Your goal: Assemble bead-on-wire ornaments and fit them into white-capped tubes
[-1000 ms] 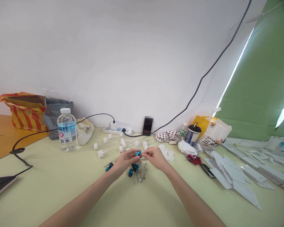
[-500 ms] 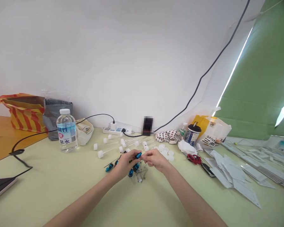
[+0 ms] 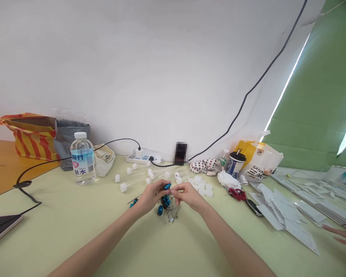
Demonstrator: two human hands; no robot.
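Observation:
My left hand [image 3: 152, 196] pinches a small blue part [image 3: 167, 186] between thumb and fingers, with a thin metal rod sticking out of it. Just to its right, my right hand [image 3: 187, 195] has its fingertips pressed together close to the blue part; a thin pale sliver shows there, too small to name. Under the hands lie more blue-and-black parts [image 3: 160, 210] and a small heap of metal pieces [image 3: 172, 214]. Another blue part [image 3: 133, 202] is partly hidden behind my left wrist. White-capped clear tubes [image 3: 123, 187] and round white caps [image 3: 202, 186] are spread behind the hands.
At left stands a water bottle [image 3: 83, 159], with a black cable [image 3: 25, 184] nearby. A power strip [image 3: 142, 159] lies along the wall. Right of the hands are red-handled scissors [image 3: 237, 194], a cup [image 3: 235, 164] and flat white pieces [image 3: 276, 211]. Another person's hand [image 3: 344, 235] reaches in.
My left hand and the blue part have shifted slightly left and up, and my fingers have changed position around it. Another person's hand has appeared at the right edge.

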